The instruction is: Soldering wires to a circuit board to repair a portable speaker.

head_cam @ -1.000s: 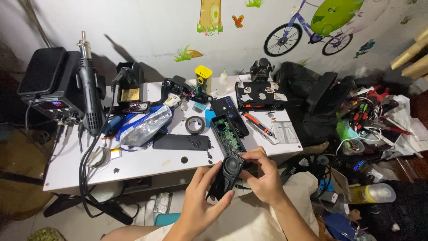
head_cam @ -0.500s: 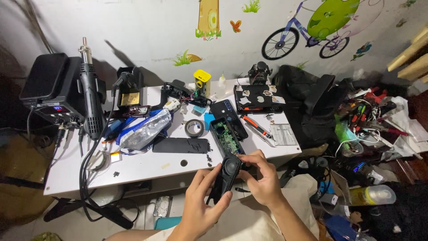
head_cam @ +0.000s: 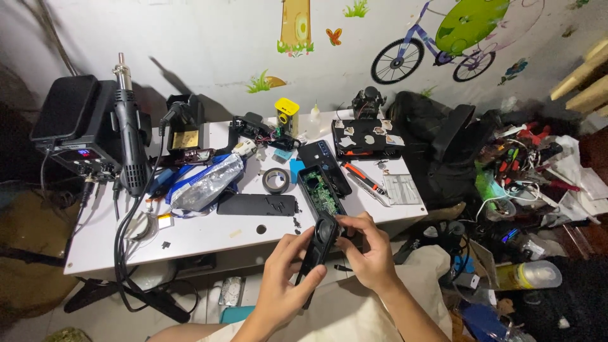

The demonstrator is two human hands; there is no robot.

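My left hand (head_cam: 283, 278) grips a long black plastic shell (head_cam: 318, 250) with a round dial near its top, held just below the white table's front edge (head_cam: 190, 244). My right hand (head_cam: 369, 250) holds the shell's upper right side, fingertips by the dial. Just beyond the hands an opened black case with a green circuit board (head_cam: 322, 193) lies on the table. A flat black cover panel (head_cam: 256, 204) lies to its left.
A hot-air rework station (head_cam: 79, 126) with its handpiece (head_cam: 132, 142) stands at the far left, cables hanging off the edge. A tape roll (head_cam: 276, 180), a foil bag (head_cam: 206, 183), an orange-tipped tool (head_cam: 364, 178) and a black tray (head_cam: 367, 137) crowd the table. Clutter fills the floor at right.
Both hands and the black shell have stayed close to the table's front edge, shifting only slightly. The view has tilted a little.
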